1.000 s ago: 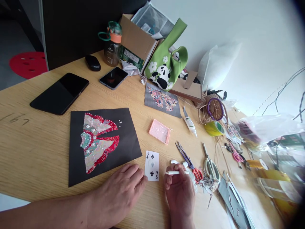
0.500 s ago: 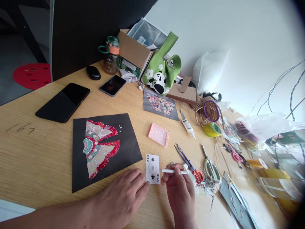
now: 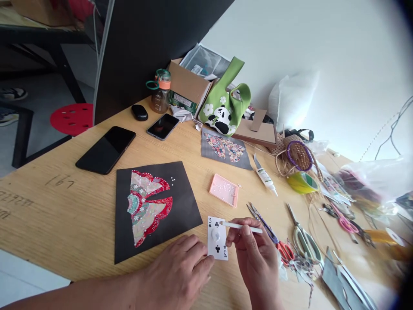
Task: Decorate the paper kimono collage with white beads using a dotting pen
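Pinched in my right hand (image 3: 253, 252) is a slim white pencil (image 3: 241, 226), its tip pointing left over the upper part of a three of clubs playing card (image 3: 222, 253). A whitish blob (image 3: 216, 234), like glue, sits mid-card. My left hand (image 3: 183, 267) lies palm down on the table, fingers loosely bent, fingertips at the card's left edge. Beyond it a black sheet (image 3: 190, 202) bears a fan-like red, cream and teal patterned piece (image 3: 145, 206) dotted with white beads. A pink tray (image 3: 223, 189) of tiny white beads stands behind the card.
A glue tube (image 3: 265, 175), thread snips (image 3: 263, 220) and scissors (image 3: 303, 237) lie to the right. Farther back are a grey sheet with a floral piece (image 3: 226, 148), a green panda bag (image 3: 226, 103), a bottle (image 3: 160, 97) and two phones (image 3: 106, 150) (image 3: 163, 126).
My right hand has brought the pencil's tip from beside the card to above its upper part. My left hand stays at the card's edge. The whole view has shifted.
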A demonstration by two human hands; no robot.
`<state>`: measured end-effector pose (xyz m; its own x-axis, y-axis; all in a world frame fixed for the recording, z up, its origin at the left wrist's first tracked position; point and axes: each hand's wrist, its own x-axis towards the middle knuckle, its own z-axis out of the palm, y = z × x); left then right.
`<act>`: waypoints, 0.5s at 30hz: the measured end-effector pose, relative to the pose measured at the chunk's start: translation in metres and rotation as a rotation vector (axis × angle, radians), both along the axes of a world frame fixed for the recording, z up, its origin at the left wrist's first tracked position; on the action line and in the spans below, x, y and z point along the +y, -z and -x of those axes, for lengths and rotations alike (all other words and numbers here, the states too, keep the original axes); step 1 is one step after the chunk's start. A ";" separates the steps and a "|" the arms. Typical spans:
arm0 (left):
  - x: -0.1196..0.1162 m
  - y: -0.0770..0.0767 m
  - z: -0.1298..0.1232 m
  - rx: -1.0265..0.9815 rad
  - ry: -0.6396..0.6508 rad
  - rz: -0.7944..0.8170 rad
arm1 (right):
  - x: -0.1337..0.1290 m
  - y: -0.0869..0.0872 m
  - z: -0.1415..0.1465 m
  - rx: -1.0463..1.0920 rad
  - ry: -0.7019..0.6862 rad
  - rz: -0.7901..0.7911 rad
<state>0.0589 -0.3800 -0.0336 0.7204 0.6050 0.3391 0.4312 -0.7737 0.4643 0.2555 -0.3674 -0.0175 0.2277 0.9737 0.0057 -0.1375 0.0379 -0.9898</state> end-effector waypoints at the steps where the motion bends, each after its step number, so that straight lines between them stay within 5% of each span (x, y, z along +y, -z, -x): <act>1: 0.000 0.000 0.000 -0.013 -0.012 -0.009 | 0.001 -0.001 0.001 -0.009 -0.017 0.000; 15: 0.002 -0.005 0.005 -0.260 -0.119 -0.063 | 0.008 -0.006 0.016 -0.170 -0.087 -0.062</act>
